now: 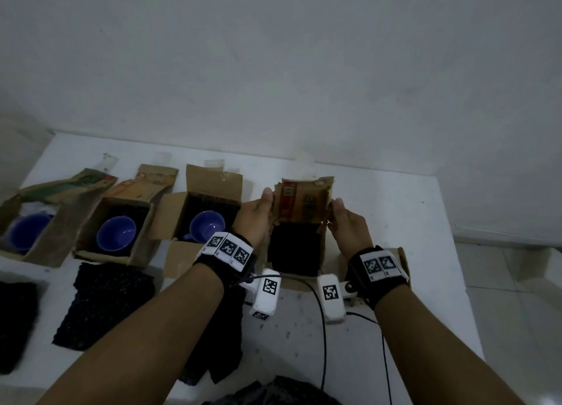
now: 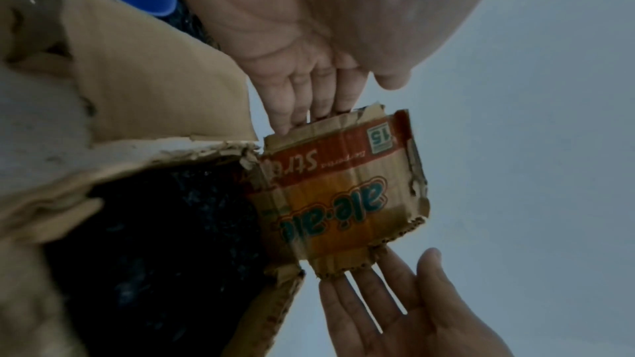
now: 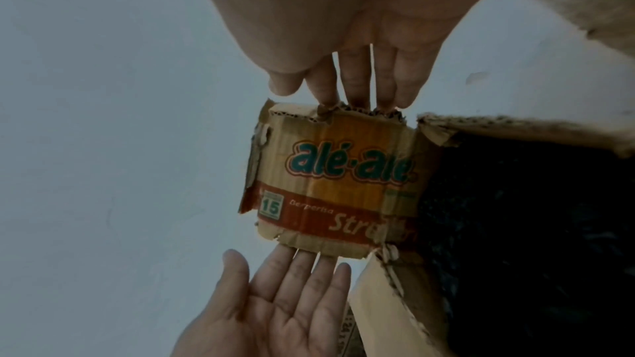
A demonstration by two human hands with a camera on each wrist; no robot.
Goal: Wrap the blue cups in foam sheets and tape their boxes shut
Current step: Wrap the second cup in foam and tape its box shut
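I'm standing over the white table (image 1: 380, 191), working on the rightmost box (image 1: 296, 246) near centre frame. Its inside is showing only black foam (image 1: 293, 249); can't tell if a cup is under it. My left hand (image 1: 255, 214) and right hand (image 1: 346, 225) are sitting on either side of the box's upright far flap (image 1: 304, 202), the printed one reading "alé-alé" (image 3: 343, 181). In both wrist views the fingers are straight and together, tips going in behind the flap's side edges, thumbs out front; palms flat, not curled round anything. Left fingers (image 2: 309, 97) are touching the flap edge, right fingers (image 3: 357, 78) doing the same on the opposite edge.

Left of it, three more open boxes are lining up in a row across the left half of the head view, each showing a blue cup: nearest one (image 1: 207, 228), middle one (image 1: 116, 234), far-left one (image 1: 27, 231). Flaps all up or splayed. Black foam sheets are lying flat on the table in the lower left: one (image 1: 103, 307) below the middle box, another (image 1: 16, 322) at the frame's left edge. Pale tape strips (image 1: 214, 162) look stuck along the table's far edge behind the boxes, blurry.
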